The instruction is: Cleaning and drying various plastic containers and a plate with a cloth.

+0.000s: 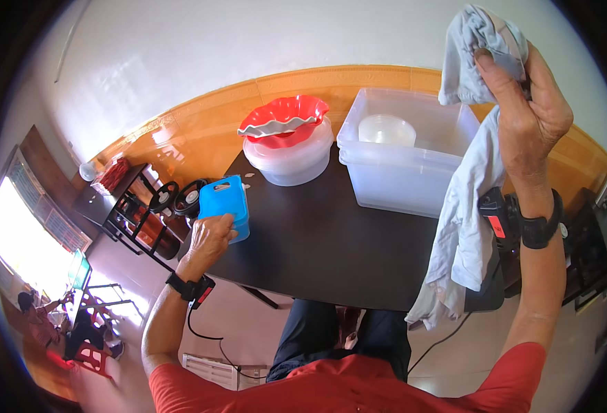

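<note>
My left hand (211, 237) grips a blue plastic container (225, 199) with a slot near its top, at the left edge of the dark table (308, 237). Raised high at the right, my right hand (528, 111) is closed on a bunched pale grey cloth (461, 222). A long part of this cloth hangs down past the table's front right edge. Behind it stand clear plastic bins (401, 180), one nested in another, with a round translucent tub (387, 131) inside. Left of the bins, a red wavy-edged bowl (282, 116) rests on stacked round plastic containers (295, 165).
A wall with orange tiles (200, 121) runs behind the table. To the left are a black side table (115, 199) and black ring-shaped parts (177, 197). Farther off, a person (50, 325) sits on a red stool (92, 359). Cables (202, 335) hang from both wrist devices.
</note>
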Action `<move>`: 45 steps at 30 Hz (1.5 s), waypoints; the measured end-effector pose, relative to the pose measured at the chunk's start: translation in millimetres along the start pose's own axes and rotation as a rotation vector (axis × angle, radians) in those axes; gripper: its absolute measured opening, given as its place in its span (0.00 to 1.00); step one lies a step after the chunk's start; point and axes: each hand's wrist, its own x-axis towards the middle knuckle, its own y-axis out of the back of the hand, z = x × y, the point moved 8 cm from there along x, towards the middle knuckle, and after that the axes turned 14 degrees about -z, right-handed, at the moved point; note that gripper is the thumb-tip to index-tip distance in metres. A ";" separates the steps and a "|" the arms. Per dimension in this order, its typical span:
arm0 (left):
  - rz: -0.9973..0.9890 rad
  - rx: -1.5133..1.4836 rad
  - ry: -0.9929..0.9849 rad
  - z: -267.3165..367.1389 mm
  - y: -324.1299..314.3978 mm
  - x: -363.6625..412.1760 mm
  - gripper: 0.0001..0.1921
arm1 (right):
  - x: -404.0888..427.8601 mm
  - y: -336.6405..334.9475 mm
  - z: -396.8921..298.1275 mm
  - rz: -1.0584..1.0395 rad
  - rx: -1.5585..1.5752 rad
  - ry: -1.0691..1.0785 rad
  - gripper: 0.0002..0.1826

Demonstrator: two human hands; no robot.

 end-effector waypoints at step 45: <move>0.567 0.291 -0.248 27.8 91.2 135.8 0.04 | -223.1 -142.3 -11.5 -0.982 0.086 -0.330 0.19</move>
